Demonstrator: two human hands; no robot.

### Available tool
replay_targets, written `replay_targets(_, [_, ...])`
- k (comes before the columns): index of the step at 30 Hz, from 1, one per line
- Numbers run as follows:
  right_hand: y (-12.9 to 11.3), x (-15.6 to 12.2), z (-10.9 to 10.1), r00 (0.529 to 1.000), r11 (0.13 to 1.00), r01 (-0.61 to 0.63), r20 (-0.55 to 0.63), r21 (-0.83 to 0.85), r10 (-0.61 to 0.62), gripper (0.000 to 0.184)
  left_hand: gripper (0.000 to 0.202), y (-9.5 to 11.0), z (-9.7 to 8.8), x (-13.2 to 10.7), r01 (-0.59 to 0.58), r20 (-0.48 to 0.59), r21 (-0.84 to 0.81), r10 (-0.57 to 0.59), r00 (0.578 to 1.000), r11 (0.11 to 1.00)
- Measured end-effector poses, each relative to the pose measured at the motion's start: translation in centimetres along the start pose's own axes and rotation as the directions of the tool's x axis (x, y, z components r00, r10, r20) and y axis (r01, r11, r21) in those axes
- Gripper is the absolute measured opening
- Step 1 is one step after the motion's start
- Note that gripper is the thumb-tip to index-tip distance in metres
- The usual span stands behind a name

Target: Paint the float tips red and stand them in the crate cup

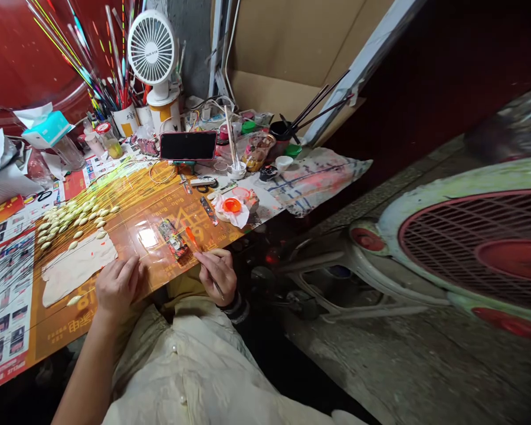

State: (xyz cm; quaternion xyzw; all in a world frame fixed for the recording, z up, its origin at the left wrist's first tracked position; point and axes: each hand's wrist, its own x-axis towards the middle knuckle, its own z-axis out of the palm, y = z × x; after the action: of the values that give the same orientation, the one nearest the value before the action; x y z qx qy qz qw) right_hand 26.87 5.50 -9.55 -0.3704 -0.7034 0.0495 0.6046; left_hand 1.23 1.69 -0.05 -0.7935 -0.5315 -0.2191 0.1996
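My right hand (219,274) is closed around a thin paintbrush (192,238), its bristle end coated orange and tilted up above the table edge. Just left of the brush lies a small paint-smeared block (173,239). My left hand (117,286) rests at the table edge with fingers curled together; whatever they may pinch is hidden. Beside it is a pale cloth or sheet (79,268) with orange specks. One pale oval piece on a thin stem (74,300) lies just left of that hand. Orange paint fills a small dish (232,205) on white tissue.
Many pale oval pieces on long thin stems (77,215) spread over the left of the table. Behind stand a phone (188,146), a white fan (153,50), a cup of colored sticks (126,121) and a dark brush pot (281,133). A large fan (482,242) stands right.
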Motion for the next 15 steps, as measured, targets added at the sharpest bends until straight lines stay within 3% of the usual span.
replay_targets(15, [0.45, -0.63, 0.13, 0.997, 0.999, 0.033, 0.061, 0.043, -0.035, 0.04, 0.02, 0.08, 0.09, -0.07, 0.018, 0.009, -0.011, -0.018, 1.0, 1.0])
